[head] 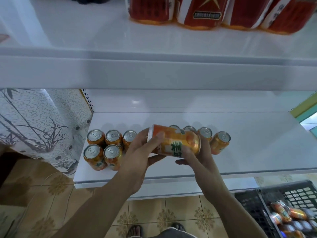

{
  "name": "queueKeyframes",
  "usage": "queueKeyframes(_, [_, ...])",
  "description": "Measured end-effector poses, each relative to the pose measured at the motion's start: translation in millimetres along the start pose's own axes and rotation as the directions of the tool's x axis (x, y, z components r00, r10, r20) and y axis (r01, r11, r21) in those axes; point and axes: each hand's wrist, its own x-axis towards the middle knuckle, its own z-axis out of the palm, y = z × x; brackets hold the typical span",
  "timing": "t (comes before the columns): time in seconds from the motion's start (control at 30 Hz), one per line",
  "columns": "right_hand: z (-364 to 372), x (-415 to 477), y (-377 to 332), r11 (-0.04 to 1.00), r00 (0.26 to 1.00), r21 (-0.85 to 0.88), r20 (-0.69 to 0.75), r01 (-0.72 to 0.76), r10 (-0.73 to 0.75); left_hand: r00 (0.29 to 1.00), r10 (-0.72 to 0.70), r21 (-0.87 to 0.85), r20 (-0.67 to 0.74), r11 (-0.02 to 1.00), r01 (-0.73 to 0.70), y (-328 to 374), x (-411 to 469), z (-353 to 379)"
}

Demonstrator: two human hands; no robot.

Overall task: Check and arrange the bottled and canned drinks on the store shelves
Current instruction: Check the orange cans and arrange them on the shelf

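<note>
An orange drink can lies sideways in the air above the lower white shelf. My left hand grips its left end, thumb on top. My right hand holds its right end from below. Several upright orange cans stand in two rows at the shelf's left. More upright cans stand behind my hands, and one can leans at the right end of that row.
Red-labelled bottles stand on the upper shelf. A black plastic crate with more orange cans sits on the tiled floor at lower right. A patterned curtain hangs at the left. My feet in sandals show at the bottom.
</note>
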Motion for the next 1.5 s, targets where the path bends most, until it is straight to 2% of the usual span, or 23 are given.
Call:
queueKeyframes(0.07, [-1,0,0,0.993,0.995,-0.055,0.019,0.102,-0.101,1.0,-0.021,-0.015,-0.02,1.0,0.021,-1,0,0])
queueKeyframes(0.13, [0,0,-2,0.997,0.996,0.013,-0.039,0.075,-0.074,0.998,0.05,0.038,0.03,0.998,-0.051,-2,-1,0])
queueKeyframes(0.17, [2,1,-4,0.992,0.998,0.127,-0.054,-0.013,0.02,0.992,0.108,0.053,0.064,0.992,-0.111,-3,-2,-1])
queueKeyframes(0.23, [7,1,-7,0.907,0.964,0.336,0.014,-0.255,0.266,0.966,0.211,0.068,0.148,0.973,-0.222,-2,-4,-2])
queueKeyframes(0.3, [9,3,-7,0.798,0.885,0.386,0.152,-0.463,0.44,0.929,0.29,0.101,0.231,0.942,-0.32,0,-4,-2])
queueKeyframes(0.33, [9,2,-6,0.757,0.852,0.393,0.212,-0.522,0.478,0.915,0.309,0.12,0.262,0.93,-0.348,1,-5,-2])
queueKeyframes(0.43, [5,4,1,0.701,0.81,0.405,0.299,-0.586,0.504,0.91,0.294,0.134,0.292,0.93,-0.343,3,-4,-3])
queueKeyframes(0.53, [2,5,5,0.724,0.808,0.357,0.246,-0.59,0.536,0.92,0.273,0.169,0.282,0.93,-0.327,-4,-1,-12])
queueKeyframes(0.6, [0,10,5,0.781,0.831,0.29,0.122,-0.553,0.543,0.942,0.233,0.263,0.24,0.919,-0.294,-13,2,-22])
queueKeyframes(0.67, [-3,20,7,0.869,0.873,0.14,-0.049,-0.475,0.486,0.975,0.19,0.408,0.112,0.886,-0.22,-21,6,-33])
queueKeyframes(0.73, [-6,34,6,0.902,0.924,-0.217,-0.165,-0.374,0.344,0.984,0.172,0.551,-0.046,0.826,-0.119,-29,10,-43])
queueKeyframes(0.8, [-3,51,4,0.774,0.979,-0.599,-0.109,-0.204,0.174,0.977,0.166,0.632,-0.134,0.774,-0.045,-36,13,-53])
queueKeyframes(0.83, [1,61,4,0.679,0.992,-0.727,-0.036,-0.108,0.12,0.976,0.156,0.66,-0.152,0.751,-0.017,-38,13,-56])
queueKeyframes(0.9, [12,84,6,0.501,0.992,-0.864,0.098,0.045,0.081,0.978,0.132,0.73,-0.164,0.682,0.031,-39,11,-59])
queueKeyframes(0.97, [24,109,15,0.379,0.979,-0.915,0.185,0.141,0.083,0.974,0.144,0.818,-0.175,0.572,0.062,-40,8,-62])
queueKeyframes(1.07, [37,141,30,0.249,0.963,-0.944,0.248,0.216,0.106,0.963,0.203,0.917,-0.179,0.39,0.088,-40,6,-66])
queueKeyframes(1.2, [47,166,42,0.103,0.948,-0.955,0.29,0.278,0.135,0.959,0.169,0.918,-0.23,0.365,0.156,-39,-1,-79])
queueKeyframes(1.37, [51,174,58,-0.069,0.921,-0.943,0.301,0.327,0.245,0.941,0.16,0.917,-0.298,0.321,0.236,-41,-10,-91])
queueKeyframes(1.43, [54,175,64,-0.108,0.92,-0.941,0.281,0.32,0.274,0.938,0.145,0.912,-0.314,0.322,0.255,-43,-10,-94])
queueKeyframes(1.5, [60,176,66,-0.14,0.926,-0.933,0.294,0.332,0.236,0.936,0.125,0.906,-0.33,0.322,0.276,-45,-11,-97])
